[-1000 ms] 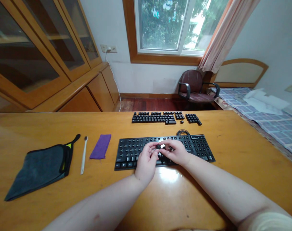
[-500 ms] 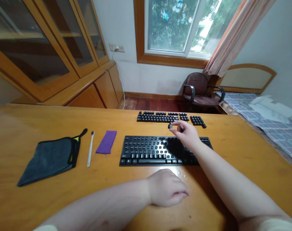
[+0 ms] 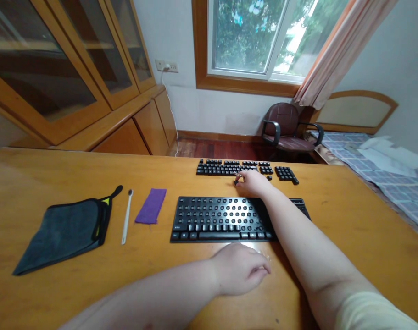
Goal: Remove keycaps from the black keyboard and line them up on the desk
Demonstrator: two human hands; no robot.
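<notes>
My right hand [image 3: 252, 183] reaches over the keyboard [image 3: 215, 235], its fingertips pinching a small black keycap [image 3: 236, 182] just in front of the rows of loose keycaps. A thin shiny piece shows at the fingertips, too small to name. On the desk near the keyboard's front edge rests my left hand [image 3: 241, 270], fingers curled together with nothing visible in them. Bare switches fill the keyboard's upper rows, while keys remain on its lower rows. Loose black keycaps [image 3: 225, 168] lie in keyboard order along the far edge, with a number-pad block [image 3: 286, 174] to the right.
On the left lie a purple cloth [image 3: 152, 206], a white-handled toothbrush [image 3: 126, 217] and a dark grey cloth pouch [image 3: 64, 229]. The wooden desk [image 3: 336, 229] ends just behind the loose keycaps. Beyond it stand an office chair [image 3: 284, 121] and a bed [image 3: 353, 153].
My right hand has moved left and closer to the loose keycap rows, still pinching the keycap. My left hand has hardly moved.
</notes>
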